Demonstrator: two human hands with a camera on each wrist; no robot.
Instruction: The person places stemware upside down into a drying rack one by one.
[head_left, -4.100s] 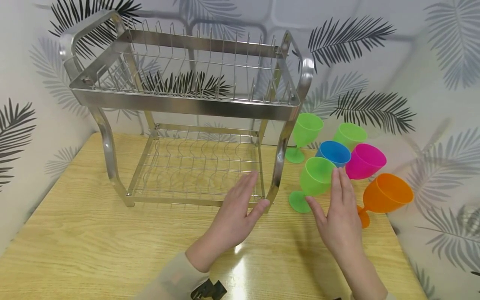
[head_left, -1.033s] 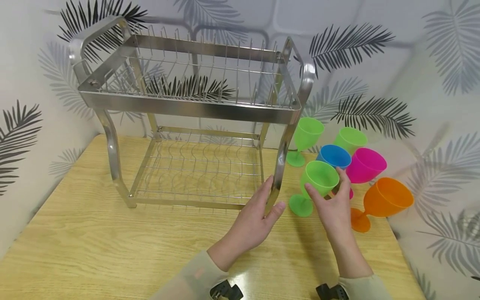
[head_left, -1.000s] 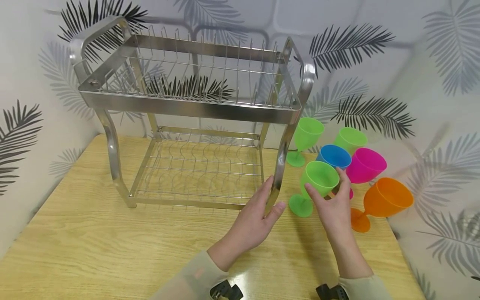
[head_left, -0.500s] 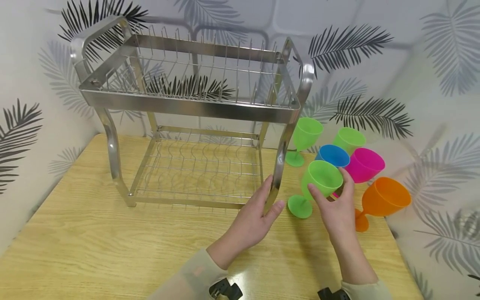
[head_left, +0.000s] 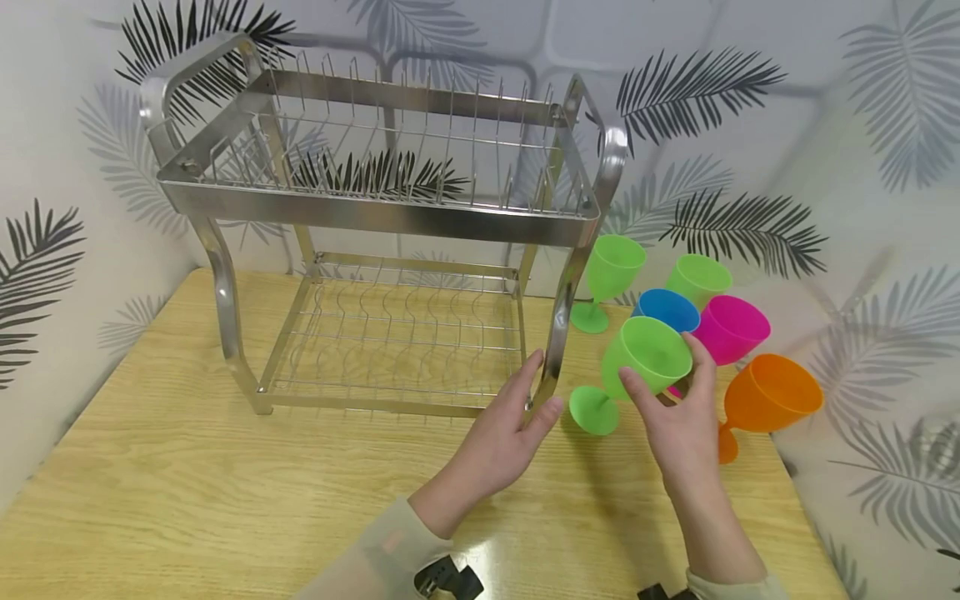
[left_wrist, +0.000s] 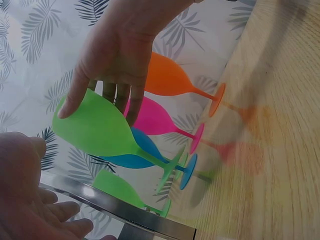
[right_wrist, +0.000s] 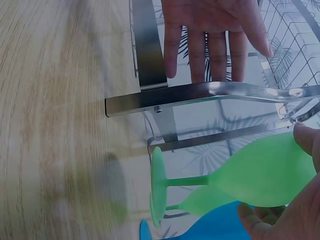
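My right hand (head_left: pixel 684 421) holds a light green plastic goblet (head_left: pixel 647 358) by its bowl, thumb on the near side and fingers on the far side. The goblet leans, and in the left wrist view its foot (left_wrist: pixel 171 170) is off the table. My left hand (head_left: pixel 495 437) is beside the front right leg of a two-tier metal dish rack (head_left: pixel 382 214), its fingers straight and holding nothing. The right wrist view shows that left palm (right_wrist: pixel 210 15) behind the rack's leg (right_wrist: pixel 200 92); whether it touches the metal I cannot tell.
Behind my right hand stand a blue goblet (head_left: pixel 666 308), a pink goblet (head_left: pixel 731 329) and two more green goblets, one at the left (head_left: pixel 615 267) and one at the back (head_left: pixel 699 277). An orange goblet (head_left: pixel 772 392) stands at the right. A patterned wall backs the wooden table (head_left: pixel 187 500).
My right hand went from straight fingers near the green goblet to gripping it, then tilted and raised it slightly. My left hand moved right, up to the rack's leg.
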